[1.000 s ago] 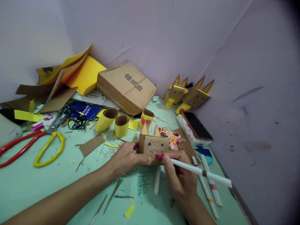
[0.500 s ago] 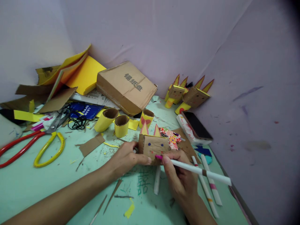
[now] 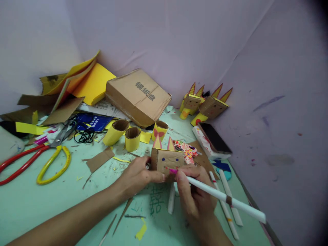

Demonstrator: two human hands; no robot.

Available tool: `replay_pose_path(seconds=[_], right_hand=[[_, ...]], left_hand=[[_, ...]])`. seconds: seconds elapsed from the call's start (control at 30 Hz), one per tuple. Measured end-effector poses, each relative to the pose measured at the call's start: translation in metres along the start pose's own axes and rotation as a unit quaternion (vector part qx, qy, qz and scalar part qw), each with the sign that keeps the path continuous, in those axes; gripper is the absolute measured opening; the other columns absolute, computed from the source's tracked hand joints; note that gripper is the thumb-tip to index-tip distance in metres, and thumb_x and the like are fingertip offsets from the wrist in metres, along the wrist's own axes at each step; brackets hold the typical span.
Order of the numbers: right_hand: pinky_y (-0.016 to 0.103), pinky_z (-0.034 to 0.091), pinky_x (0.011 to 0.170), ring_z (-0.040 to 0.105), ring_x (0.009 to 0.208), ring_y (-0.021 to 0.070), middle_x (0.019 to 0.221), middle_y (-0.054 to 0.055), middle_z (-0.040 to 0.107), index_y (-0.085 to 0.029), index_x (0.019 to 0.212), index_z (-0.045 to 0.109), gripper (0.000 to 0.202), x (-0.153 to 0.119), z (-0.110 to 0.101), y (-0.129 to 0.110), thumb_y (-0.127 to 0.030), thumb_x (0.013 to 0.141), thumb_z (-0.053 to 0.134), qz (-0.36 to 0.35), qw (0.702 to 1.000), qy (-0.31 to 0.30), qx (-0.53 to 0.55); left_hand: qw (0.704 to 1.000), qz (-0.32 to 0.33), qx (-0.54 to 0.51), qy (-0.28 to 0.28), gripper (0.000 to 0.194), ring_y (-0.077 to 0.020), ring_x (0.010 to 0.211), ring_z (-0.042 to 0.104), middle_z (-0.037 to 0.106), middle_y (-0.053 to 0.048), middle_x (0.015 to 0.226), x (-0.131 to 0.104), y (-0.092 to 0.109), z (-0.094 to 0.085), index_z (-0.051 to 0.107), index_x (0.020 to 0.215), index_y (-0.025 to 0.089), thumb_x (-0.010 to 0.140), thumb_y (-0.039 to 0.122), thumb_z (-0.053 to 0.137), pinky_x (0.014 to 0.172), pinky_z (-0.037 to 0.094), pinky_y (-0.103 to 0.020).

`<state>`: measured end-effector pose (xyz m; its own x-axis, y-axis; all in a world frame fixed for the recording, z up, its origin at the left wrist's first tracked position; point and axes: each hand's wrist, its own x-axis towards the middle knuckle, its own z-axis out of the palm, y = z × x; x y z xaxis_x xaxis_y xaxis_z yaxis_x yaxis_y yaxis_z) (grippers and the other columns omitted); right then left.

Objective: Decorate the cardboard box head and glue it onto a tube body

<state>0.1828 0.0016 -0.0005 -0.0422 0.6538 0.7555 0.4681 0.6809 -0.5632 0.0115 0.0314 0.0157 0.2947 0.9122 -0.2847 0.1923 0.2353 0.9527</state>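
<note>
My left hand (image 3: 142, 174) grips the left end of a small cardboard head (image 3: 167, 160), its thumb pressed along the lower front edge. Two pointed ears rise from the top, and blue eyes and small reddish marks are drawn on the front. In my right hand (image 3: 198, 188) is a white marker pen (image 3: 217, 194) with a brown band. Its magenta tip points left against the lower part of the cardboard face; exact contact is hard to make out. Behind the head lies a floral-patterned piece (image 3: 189, 152).
Yellow-wrapped cardboard tubes (image 3: 132, 140) stand behind my left hand. Red and yellow scissors (image 3: 59, 145) lie at left. A cardboard box (image 3: 138, 95) leans at the back. Similar cardboard figures (image 3: 212, 106) and a phone (image 3: 214, 137) are at right, with loose marker pens (image 3: 230, 198) nearer.
The marker's rear end has swung down and right, and its tip has shifted slightly left on the cardboard face. My left hand keeps its hold.
</note>
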Motion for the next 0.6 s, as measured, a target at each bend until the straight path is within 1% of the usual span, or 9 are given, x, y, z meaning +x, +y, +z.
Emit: replay_pose_path(seconds=[0.1, 0.23, 0.33, 0.5, 0.6], right_hand=[[0.017, 0.044, 0.047, 0.056, 0.051, 0.0085, 0.065, -0.004, 0.057, -0.021, 0.082, 0.058, 0.011, 0.003, 0.003, -0.001, -0.012, 0.088, 0.055, 0.025, 0.999, -0.017, -0.014], [0.016, 0.041, 0.044, 0.052, 0.047, 0.0070, 0.061, -0.006, 0.054, -0.020, 0.078, 0.057, 0.013, 0.003, 0.003, 0.000, -0.015, 0.090, 0.054, 0.034, 0.999, -0.030, -0.021], [0.016, 0.040, 0.044, 0.052, 0.047, 0.0075, 0.059, -0.006, 0.054, -0.021, 0.079, 0.056, 0.013, 0.003, 0.003, 0.001, -0.016, 0.090, 0.055, 0.038, 0.999, -0.032, -0.021], [0.017, 0.041, 0.046, 0.053, 0.049, 0.0084, 0.060, -0.006, 0.056, -0.021, 0.079, 0.058, 0.012, 0.001, 0.002, 0.001, -0.017, 0.090, 0.056, 0.033, 0.998, -0.039, -0.038], [0.018, 0.041, 0.047, 0.054, 0.050, 0.0095, 0.060, -0.005, 0.058, -0.022, 0.079, 0.059, 0.012, 0.000, 0.002, 0.001, -0.019, 0.090, 0.055, 0.056, 0.997, -0.051, -0.033]], left_hand=[[1.000, -0.010, 0.007, 0.010, 0.045, -0.0334, 0.099, 0.066, 0.076, -0.007, 0.100, -0.001, 0.003, 0.000, 0.071, 0.101, 0.012, 0.060, 0.030, 0.076, 0.080, 0.049, -0.036], [1.000, -0.008, -0.012, 0.001, 0.043, -0.0320, 0.099, 0.066, 0.077, -0.005, 0.099, -0.004, 0.008, 0.000, 0.072, 0.100, 0.013, 0.060, 0.028, 0.075, 0.080, 0.049, -0.035], [1.000, -0.008, -0.018, -0.004, 0.042, -0.0310, 0.098, 0.066, 0.077, -0.004, 0.097, -0.005, 0.010, 0.000, 0.073, 0.102, 0.014, 0.061, 0.026, 0.075, 0.081, 0.048, -0.034], [1.000, -0.010, -0.013, -0.001, 0.039, -0.0300, 0.095, 0.066, 0.077, -0.004, 0.095, -0.006, 0.011, 0.000, 0.074, 0.099, 0.014, 0.062, 0.024, 0.075, 0.077, 0.048, -0.033], [1.000, -0.009, -0.013, -0.005, 0.039, -0.0300, 0.096, 0.066, 0.077, -0.004, 0.096, -0.005, 0.009, 0.000, 0.073, 0.100, 0.014, 0.063, 0.026, 0.076, 0.078, 0.048, -0.033]])
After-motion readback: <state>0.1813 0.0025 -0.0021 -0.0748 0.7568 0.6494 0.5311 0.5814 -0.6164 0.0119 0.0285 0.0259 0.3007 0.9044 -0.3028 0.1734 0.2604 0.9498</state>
